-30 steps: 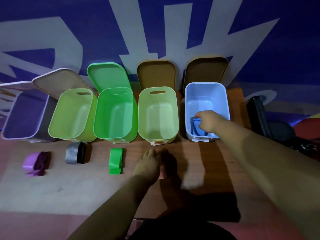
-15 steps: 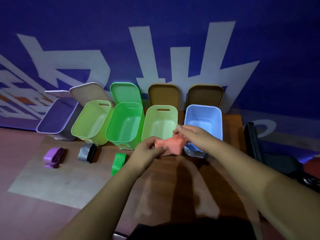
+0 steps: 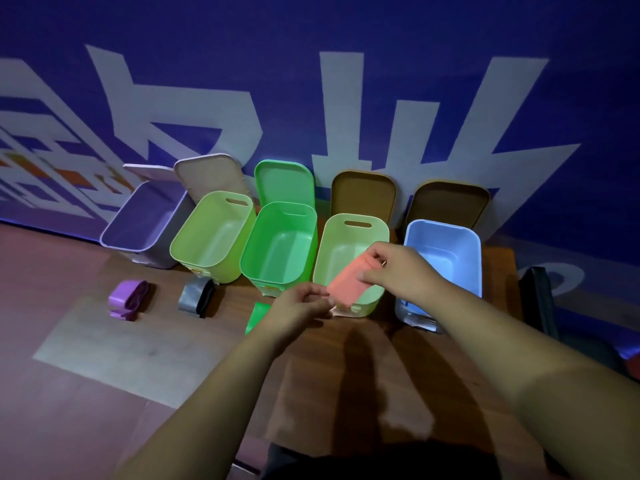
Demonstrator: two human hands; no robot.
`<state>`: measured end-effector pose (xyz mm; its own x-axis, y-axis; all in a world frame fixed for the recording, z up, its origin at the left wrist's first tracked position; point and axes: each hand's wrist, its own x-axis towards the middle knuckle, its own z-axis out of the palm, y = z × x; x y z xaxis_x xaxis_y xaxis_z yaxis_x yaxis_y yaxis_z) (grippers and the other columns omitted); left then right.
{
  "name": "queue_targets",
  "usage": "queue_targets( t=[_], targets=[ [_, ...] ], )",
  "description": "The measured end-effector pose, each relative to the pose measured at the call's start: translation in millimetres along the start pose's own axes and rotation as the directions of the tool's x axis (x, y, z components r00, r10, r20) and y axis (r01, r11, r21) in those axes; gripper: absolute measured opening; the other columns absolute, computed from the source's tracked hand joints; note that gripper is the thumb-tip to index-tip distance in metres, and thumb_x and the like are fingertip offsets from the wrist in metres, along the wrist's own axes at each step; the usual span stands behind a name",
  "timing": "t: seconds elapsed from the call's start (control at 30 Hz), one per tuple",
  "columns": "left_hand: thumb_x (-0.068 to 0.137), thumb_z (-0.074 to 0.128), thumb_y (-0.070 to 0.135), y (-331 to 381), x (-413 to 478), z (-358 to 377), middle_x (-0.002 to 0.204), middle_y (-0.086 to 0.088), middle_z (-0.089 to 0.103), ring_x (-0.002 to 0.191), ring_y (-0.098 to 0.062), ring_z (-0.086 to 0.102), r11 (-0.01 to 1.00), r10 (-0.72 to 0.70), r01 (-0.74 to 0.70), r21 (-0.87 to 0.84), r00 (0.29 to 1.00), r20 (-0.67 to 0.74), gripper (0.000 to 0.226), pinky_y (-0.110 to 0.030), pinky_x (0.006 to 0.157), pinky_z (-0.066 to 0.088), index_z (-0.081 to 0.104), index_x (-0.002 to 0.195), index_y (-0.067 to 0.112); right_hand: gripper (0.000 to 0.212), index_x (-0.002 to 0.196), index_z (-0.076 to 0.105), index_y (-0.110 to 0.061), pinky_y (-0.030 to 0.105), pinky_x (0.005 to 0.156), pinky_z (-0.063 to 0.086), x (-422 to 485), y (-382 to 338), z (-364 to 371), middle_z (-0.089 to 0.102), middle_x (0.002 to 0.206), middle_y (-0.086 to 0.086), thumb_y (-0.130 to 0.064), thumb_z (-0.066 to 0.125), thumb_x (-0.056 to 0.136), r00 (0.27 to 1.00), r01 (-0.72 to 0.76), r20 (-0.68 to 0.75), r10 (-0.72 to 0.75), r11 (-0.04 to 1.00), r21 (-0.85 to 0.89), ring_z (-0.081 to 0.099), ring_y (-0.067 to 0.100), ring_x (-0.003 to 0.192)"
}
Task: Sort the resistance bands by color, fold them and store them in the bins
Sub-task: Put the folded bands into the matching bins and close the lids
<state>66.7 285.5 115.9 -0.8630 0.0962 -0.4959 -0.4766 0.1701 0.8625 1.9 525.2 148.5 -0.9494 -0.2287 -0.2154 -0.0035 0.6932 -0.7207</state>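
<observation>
Blue banner [image 3: 311, 81] with broad white strokes fills the back, beyond the table's far edge. Brown wood table [image 3: 346, 375] carries everything.

Five open bins stand in a row along the far edge. From the left they are the purple bin [image 3: 145, 220], lime bin [image 3: 211, 233], green bin [image 3: 277, 247], pale bin [image 3: 346, 244] and blue bin [image 3: 446, 251], set close side by side. Lids lean on the banner behind them, the green lid [image 3: 284, 181] behind the green bin. A black object [image 3: 538, 299] lies at the right edge, too dark to identify.

Both forearms reach in from the near edge. The right hand [image 3: 398, 271] pinches the upper end of the pink band [image 3: 348, 284] between thumb and curled fingers. The left hand [image 3: 298, 308] pinches its lower end the same way. The folded band hangs tilted between them, over the near rim of the pale bin.

Three more folded bands lie on the table just in front of the bins:
- The purple band [image 3: 128, 299] lies before the purple bin.
- The grey band [image 3: 197, 296] lies before the lime bin.
- The green band [image 3: 257, 317] lies before the green bin, partly hidden by the left wrist.
</observation>
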Motion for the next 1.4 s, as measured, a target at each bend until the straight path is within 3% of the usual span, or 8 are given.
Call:
queue_targets(
  t=[0.1,0.17,0.27,0.47,0.83,1.1,1.23,1.4],
  targets=[
    [0.098,0.073,0.022,-25,12,-44,0.086,-0.003,0.075,0.078,-0.022,0.071,0.907,0.048,0.000,0.421,0.993,-0.104,0.010,-0.023,0.060,0.053,0.073,0.106,0.016,0.031,0.075,0.048,-0.031,0.034,0.064,0.042,25,-3,13,0.065,0.080,-0.005,-0.025,0.076,0.086,1.000,-0.004,-0.028,0.000,0.990,-0.140,0.057,0.017,0.076],
    [0.099,0.069,0.025,-47,20,-72,0.087,-0.006,0.073,0.073,-0.026,0.071,0.784,0.079,0.029,0.620,0.986,-0.147,0.006,-0.031,0.056,0.056,0.071,0.099,0.020,0.024,0.077,0.051,-0.031,0.034,0.064,0.045,43,-3,23,0.063,0.080,-0.006,-0.024,0.071,0.088,1.000,-0.017,-0.022,0.013,0.976,-0.218,0.058,0.016,0.078],
    [0.099,0.065,0.019,-73,32,-104,0.104,-0.011,0.072,0.082,-0.026,0.070,0.712,0.022,0.127,0.691,0.979,-0.203,0.012,-0.033,0.066,0.058,0.068,0.111,0.020,0.006,0.089,0.061,-0.026,0.042,0.074,0.057,69,1,43,0.066,0.085,-0.004,-0.024,0.066,0.087,0.998,-0.056,0.011,0.064,0.935,-0.349,0.063,0.023,0.084],
    [0.092,0.058,0.006,-99,70,-137,0.150,-0.008,0.058,0.134,-0.031,0.055,0.493,0.083,-0.044,0.869,0.997,0.004,0.052,-0.046,0.109,0.050,0.062,0.142,0.019,0.022,0.111,0.068,-0.026,0.038,0.087,0.056,107,9,77,0.069,0.108,0.001,-0.021,0.072,0.090,0.955,-0.079,0.202,0.215,0.848,-0.525,0.063,0.027,0.103],
    [0.107,0.044,0.034,-126,108,-151,0.144,-0.001,0.060,0.127,-0.029,0.051,0.320,0.077,-0.102,0.942,0.994,0.081,0.042,-0.047,0.101,0.053,0.053,0.148,0.031,0.045,0.136,0.062,-0.015,0.038,0.091,0.054,133,21,117,0.068,0.127,0.012,-0.022,0.070,0.093,0.919,-0.134,0.237,0.316,0.813,-0.567,0.063,0.034,0.112],
    [0.098,0.059,0.033,-126,97,-147,0.127,-0.004,0.056,0.121,-0.029,0.048,0.167,0.101,-0.052,0.985,0.994,0.035,0.055,-0.040,0.097,0.049,0.046,0.150,0.039,0.022,0.115,0.075,-0.019,0.043,0.094,0.055,113,11,114,0.064,0.111,0.004,-0.030,0.062,0.101,0.973,-0.167,0.077,0.216,0.897,-0.409,0.063,0.028,0.102],
    [0.098,0.062,0.031,-123,84,-139,0.127,-0.006,0.055,0.120,-0.028,0.050,0.189,0.071,-0.024,0.982,0.997,0.011,0.050,-0.038,0.097,0.050,0.051,0.146,0.029,0.018,0.091,0.072,-0.020,0.041,0.083,0.055,97,-1,107,0.063,0.093,0.000,-0.026,0.058,0.101,0.995,-0.102,-0.020,0.101,0.938,-0.330,0.063,0.022,0.088],
    [0.092,0.074,0.025,-105,64,-130,0.107,-0.006,0.067,0.091,-0.024,0.062,0.466,-0.018,0.062,0.883,0.998,-0.061,0.022,-0.042,0.080,0.060,0.056,0.104,0.021,0.017,0.087,0.072,-0.019,0.036,0.084,0.054,70,-21,103,0.067,0.091,-0.005,-0.023,0.061,0.099,0.994,0.008,-0.107,-0.021,0.993,-0.122,0.063,0.014,0.088]
  ],
)
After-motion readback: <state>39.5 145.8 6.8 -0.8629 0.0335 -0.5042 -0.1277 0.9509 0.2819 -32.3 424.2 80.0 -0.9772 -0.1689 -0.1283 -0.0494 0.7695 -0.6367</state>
